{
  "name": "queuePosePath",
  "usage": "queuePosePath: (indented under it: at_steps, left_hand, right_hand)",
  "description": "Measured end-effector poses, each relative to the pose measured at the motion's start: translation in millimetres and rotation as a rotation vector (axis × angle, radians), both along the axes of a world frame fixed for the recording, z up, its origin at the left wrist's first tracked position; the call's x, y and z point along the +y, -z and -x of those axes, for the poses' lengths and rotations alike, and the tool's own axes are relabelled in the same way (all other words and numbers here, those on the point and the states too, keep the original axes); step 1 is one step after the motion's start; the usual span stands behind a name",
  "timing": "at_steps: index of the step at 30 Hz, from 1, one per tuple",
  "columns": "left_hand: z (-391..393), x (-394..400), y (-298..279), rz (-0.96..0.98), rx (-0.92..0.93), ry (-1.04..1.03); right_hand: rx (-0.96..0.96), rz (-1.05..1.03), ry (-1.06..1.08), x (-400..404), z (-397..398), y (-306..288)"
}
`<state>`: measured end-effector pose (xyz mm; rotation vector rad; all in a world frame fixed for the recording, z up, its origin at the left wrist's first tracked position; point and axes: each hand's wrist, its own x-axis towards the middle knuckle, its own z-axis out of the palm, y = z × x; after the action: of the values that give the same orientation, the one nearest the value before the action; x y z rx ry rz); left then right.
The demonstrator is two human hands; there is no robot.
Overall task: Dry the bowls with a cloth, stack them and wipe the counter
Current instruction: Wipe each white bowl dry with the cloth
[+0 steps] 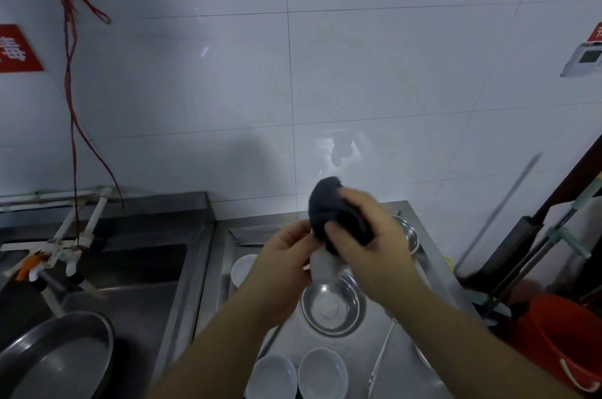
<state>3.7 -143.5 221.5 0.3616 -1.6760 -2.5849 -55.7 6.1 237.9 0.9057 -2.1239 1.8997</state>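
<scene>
Now, both hands (286, 255) gripping white bowl (324, 265) on edge, dark cloth (335, 213) over top

Left hand (286, 255): raised at mid-frame, palm turned toward the right, fingers curled around a small white bowl (324, 265), thumb uppermost. Right hand (365, 239): just beside the left, slightly higher, fingers bent and pressing a dark cloth (335, 213) onto the bowl. Both forearms bare, rising from the lower edge and converging toward the hands.
</scene>
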Motion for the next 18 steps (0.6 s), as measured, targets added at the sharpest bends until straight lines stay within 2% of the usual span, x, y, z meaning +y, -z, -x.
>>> queuePosePath:
  at_steps: [2,3,6,11,14,18]
  left_hand:
    - [-6,-1,-4,0.048,0.024,0.074]
    - [-9,-1,-5,0.067,0.026,0.098]
    - [-16,2,-4,0.071,0.054,0.150]
    - [-16,-2,-5,0.083,0.158,0.138]
    - [-16,-8,-10,0.112,0.215,0.154]
    - [-16,-6,-16,0.018,0.273,0.141]
  right_hand:
    - [0.326,-0.263,-0.052,6,6,6]
    - [0.383,-0.307,-0.092,8,10,5]
    - [0.317,-0.290,-0.139,10,20,-1]
    - [-0.109,0.013,-0.102,0,30,-15]
    - [-0.457,0.258,-0.066,-4,35,-17]
    - [-0.928,0.456,-0.087,-5,31,-5]
